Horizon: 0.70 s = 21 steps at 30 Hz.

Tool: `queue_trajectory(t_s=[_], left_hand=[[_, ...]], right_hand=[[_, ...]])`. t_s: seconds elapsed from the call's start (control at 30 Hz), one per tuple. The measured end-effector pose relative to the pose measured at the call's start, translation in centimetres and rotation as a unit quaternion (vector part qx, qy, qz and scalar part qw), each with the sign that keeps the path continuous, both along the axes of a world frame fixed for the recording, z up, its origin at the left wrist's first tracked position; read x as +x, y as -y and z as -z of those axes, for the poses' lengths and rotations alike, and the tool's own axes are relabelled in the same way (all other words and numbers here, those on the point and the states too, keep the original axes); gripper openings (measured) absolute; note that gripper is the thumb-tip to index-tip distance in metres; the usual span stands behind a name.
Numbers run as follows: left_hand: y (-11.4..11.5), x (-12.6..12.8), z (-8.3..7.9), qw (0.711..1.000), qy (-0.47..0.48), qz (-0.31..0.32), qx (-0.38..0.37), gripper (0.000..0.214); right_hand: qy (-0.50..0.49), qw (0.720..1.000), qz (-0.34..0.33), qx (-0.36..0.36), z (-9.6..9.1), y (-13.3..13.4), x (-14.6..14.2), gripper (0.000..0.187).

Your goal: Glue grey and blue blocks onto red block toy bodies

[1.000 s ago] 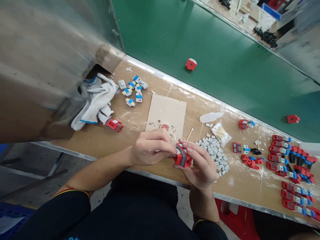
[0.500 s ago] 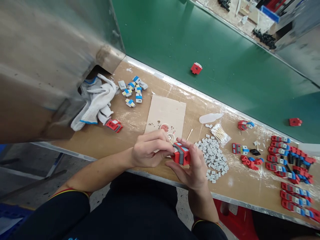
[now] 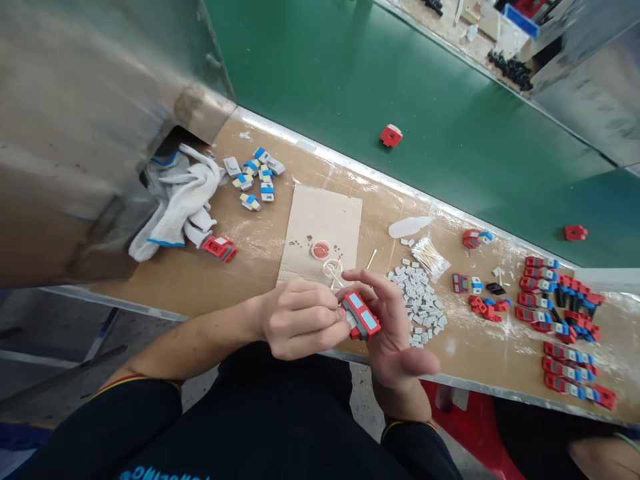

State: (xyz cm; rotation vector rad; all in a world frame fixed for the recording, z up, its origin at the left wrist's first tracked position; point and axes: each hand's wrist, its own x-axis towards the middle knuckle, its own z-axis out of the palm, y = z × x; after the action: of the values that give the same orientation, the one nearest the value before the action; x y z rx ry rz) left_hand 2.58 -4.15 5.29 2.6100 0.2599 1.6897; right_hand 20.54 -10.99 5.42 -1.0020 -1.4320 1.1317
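Note:
My left hand (image 3: 305,321) is closed around the grey end of a red toy vehicle piece (image 3: 367,320) with light-blue windows. At the other side of the piece, my right hand (image 3: 393,323) has its thumb stretched away and its fingers extended behind the toy. Just beyond the hands, a small cup of red liquid (image 3: 321,250) and a clear cup (image 3: 333,269) with sticks in it rest on a cardboard sheet (image 3: 327,213). A cotton swab (image 3: 371,259) lies right of the sheet. Many small grey parts (image 3: 423,300) are heaped beside my right hand.
White gloves (image 3: 183,200), a red piece (image 3: 220,248) and grey-blue parts (image 3: 257,175) lie leftward. Rightward are a bag of swabs (image 3: 430,258) and rows of red-blue toys (image 3: 570,373). A red piece (image 3: 391,136) sits on the green surface (image 3: 310,80). Another person's arm (image 3: 607,457) shows lower right.
The toy piece has turned so its windowed face shows more. My right thumb has come off it and spread outward, while my left fingers have closed over its grey end.

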Motion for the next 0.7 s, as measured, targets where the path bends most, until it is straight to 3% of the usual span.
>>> queue_trajectory(t_s=[0.1, 0.27, 0.43, 0.53, 0.7], left_hand=[[0.1, 0.5, 0.2, 0.999, -0.004, 0.019, 0.030, 0.038], [0.5, 1.2, 0.7, 1.000, -0.003, 0.005, 0.025, 0.037], [0.4, 1.1, 1.1, 0.999, -0.011, -0.015, 0.033, 0.027], [0.5, 1.0, 1.5, 0.999, -0.007, -0.014, 0.042, 0.019], [0.4, 0.9, 1.5, 0.998, 0.012, 0.000, 0.057, 0.028]], right_hand=[[0.012, 0.998, -0.006, -0.054, -0.9, 0.1, 0.3, 0.090], [0.008, 0.998, 0.059, -0.022, -0.1, -0.2, 0.0, 0.072], [0.034, 0.995, 0.098, 0.003, 0.5, -0.2, -0.4, 0.072], [0.037, 0.994, 0.099, 0.015, 0.7, -0.1, -0.5, 0.072], [0.023, 0.995, 0.093, 0.014, 0.9, 0.0, -0.6, 0.068]])
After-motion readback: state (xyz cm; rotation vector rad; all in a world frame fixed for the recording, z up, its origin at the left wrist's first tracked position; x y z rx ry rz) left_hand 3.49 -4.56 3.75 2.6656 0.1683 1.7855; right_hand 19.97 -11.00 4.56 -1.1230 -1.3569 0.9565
